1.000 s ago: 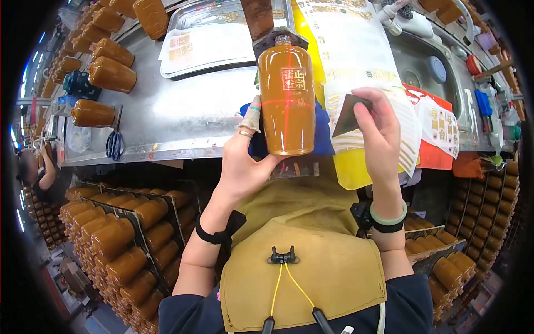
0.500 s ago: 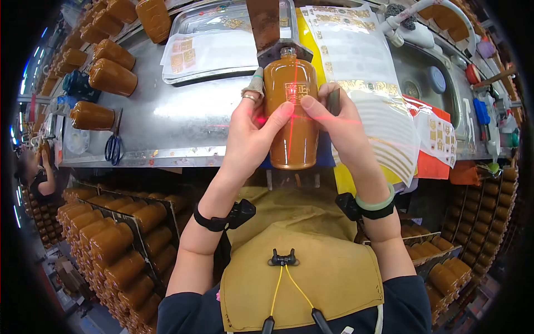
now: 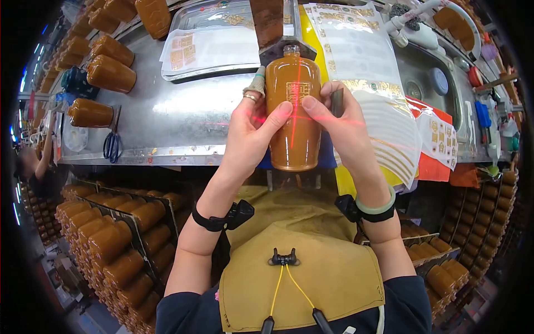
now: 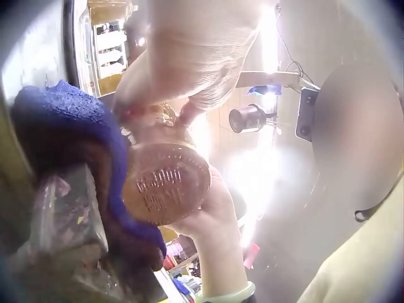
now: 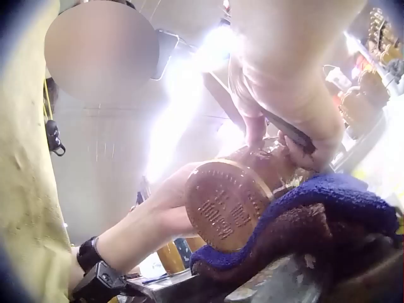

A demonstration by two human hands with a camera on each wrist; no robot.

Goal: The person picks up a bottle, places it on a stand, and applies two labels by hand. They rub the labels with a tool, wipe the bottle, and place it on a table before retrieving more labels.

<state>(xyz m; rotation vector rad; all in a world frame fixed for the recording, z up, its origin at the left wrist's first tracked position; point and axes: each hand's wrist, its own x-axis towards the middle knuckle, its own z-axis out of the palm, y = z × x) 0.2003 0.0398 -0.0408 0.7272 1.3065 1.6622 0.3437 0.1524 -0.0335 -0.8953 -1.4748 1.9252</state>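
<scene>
A glossy brown bottle (image 3: 309,142) lies with its neck toward a dark metal bracket (image 3: 269,54) and its base toward the person. Square gold characters (image 3: 305,89) mark its front, and red light lines cross it. My left hand (image 3: 246,132) grips its left side, thumb on the front just below the characters. From the right side, my right hand (image 3: 351,126) sets its thumb there too, while its curled fingers hold a dark flat scraper (image 3: 337,103). Both wrist views show the bottle's embossed base (image 4: 167,183) beside a blue cloth (image 5: 328,196).
Left on the metal bench (image 3: 183,119) are brown bottles (image 3: 111,74) and scissors (image 3: 113,146). A tray (image 3: 214,71) with decal sheets sits behind. To the right are long decal sheets (image 3: 370,61), a red sheet (image 3: 433,166) and a sink (image 3: 428,58). Stacked bottles (image 3: 105,239) flank the person below.
My right hand has come left with the scraper, bringing its thumb onto the bottle's front. My left thumb has moved up from near the base. The bottle has shifted slightly right and toward the person.
</scene>
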